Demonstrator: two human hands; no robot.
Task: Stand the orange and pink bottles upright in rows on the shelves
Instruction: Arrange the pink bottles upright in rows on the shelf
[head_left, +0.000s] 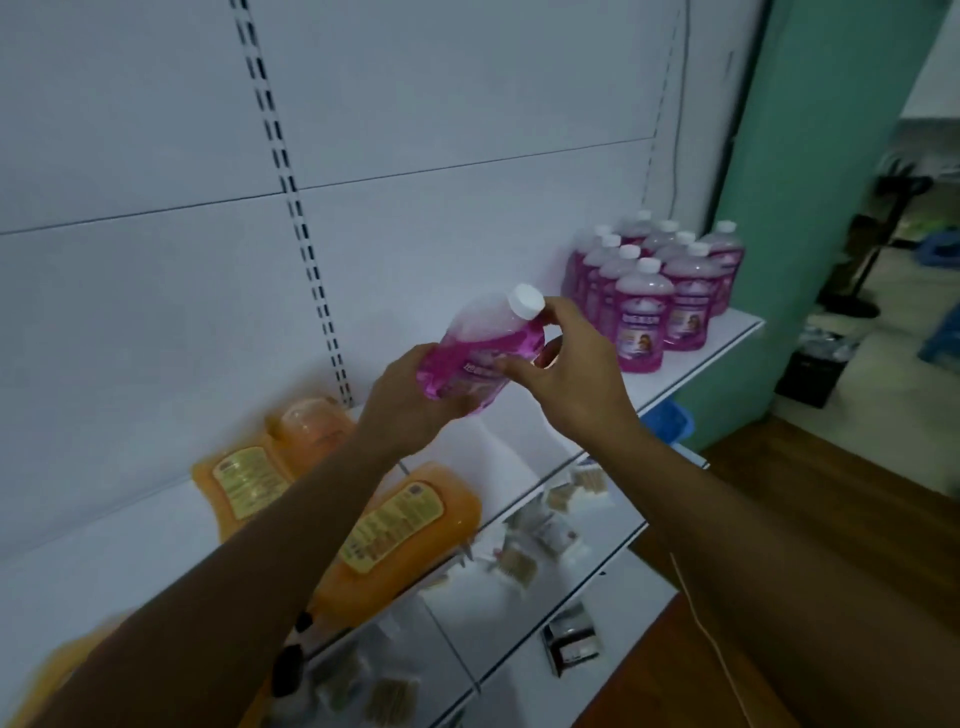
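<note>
a pink bottle (480, 347) is hanging in the air above the middle of the top shelf (727, 338), tilted with its white cap pointing up and to the right. the left hand (415, 405) is cupping it from below, fingers curling around the base. the right hand (566, 374) is reaching in at the neck end, thumb and fingers closing around the bottle just under the cap, so both hands are gripping the same bottle.

further right on that shelf, the standing pink bottles (660, 291) are sitting upright in rows, close together. to the left and nearer, three orange bottles (400, 535) are lying flat on their sides, labels facing up. on the lower shelf (597, 525) small packets (550, 525) are lying scattered.

judging from this, the bottle is being carried toward the pink rows and needs righting before it lands. the risk is in the handover between hands: if the lower hand is letting go before the upper grip is firm, the smooth, liquid-filled bottle could be slipping and dropping onto the shelf edge. setting it down while it is leaning could be knocking the near row over, since those bottles are standing so tightly packed. the left forearm is also passing just over the orange bottles and could be nudging one off the front edge.
</note>
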